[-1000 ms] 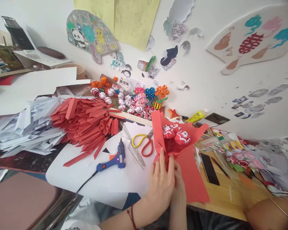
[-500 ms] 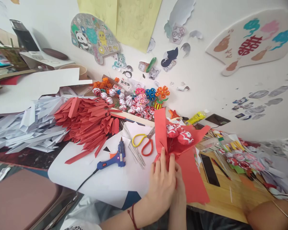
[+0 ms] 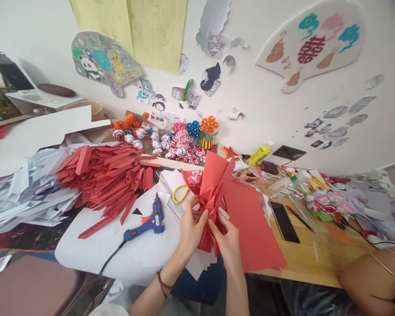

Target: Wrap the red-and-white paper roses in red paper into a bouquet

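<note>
wrapper (image 3: 215,175), pinched by left hand (image 3: 190,226) and right hand (image 3: 229,237), partly hides a flower (image 3: 195,178); scissors (image 3: 180,186) mostly covered

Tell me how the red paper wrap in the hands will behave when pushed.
The red paper wrap will probably crease easily, as it is puckered where the left hand and right hand pinch it. Its flared top looks fairly stiff, standing up above the pinch. It seems light for its size, being thin-looking sheet.
</note>
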Motion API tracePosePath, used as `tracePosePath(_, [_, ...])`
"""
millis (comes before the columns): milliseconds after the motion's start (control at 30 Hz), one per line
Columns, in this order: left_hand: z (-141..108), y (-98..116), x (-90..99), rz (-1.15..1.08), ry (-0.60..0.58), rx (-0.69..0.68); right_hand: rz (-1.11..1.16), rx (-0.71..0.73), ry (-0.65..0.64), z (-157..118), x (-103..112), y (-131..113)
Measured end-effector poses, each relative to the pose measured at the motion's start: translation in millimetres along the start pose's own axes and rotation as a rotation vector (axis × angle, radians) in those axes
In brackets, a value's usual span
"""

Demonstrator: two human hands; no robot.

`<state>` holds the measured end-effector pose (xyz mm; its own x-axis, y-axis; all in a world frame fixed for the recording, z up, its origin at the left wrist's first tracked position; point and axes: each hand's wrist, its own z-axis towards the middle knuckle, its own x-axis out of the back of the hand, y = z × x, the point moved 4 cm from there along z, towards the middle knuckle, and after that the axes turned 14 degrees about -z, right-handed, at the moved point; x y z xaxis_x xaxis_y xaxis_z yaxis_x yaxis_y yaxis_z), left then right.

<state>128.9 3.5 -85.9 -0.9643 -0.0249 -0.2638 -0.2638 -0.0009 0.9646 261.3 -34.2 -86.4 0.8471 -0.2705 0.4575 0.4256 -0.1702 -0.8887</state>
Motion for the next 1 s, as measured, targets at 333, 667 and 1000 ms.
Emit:
tracePosePath(333, [4.5,-11.1,0.0,-0.008,0.047,-0.004,-0.176,0.008,-0.068,-6.6,3.9,18.1])
tracePosePath(667, [2.1,-5.9,0.1,-0.025,0.033,-0.005,0.157,-0.111,-0.094,-7.4,-1.3,10.3])
tracePosePath(1000, [0.2,-4.9,-2.0,0.014,0.023,-0.007,0.319,-0.237,0.092,6.9,-6.0,12.3])
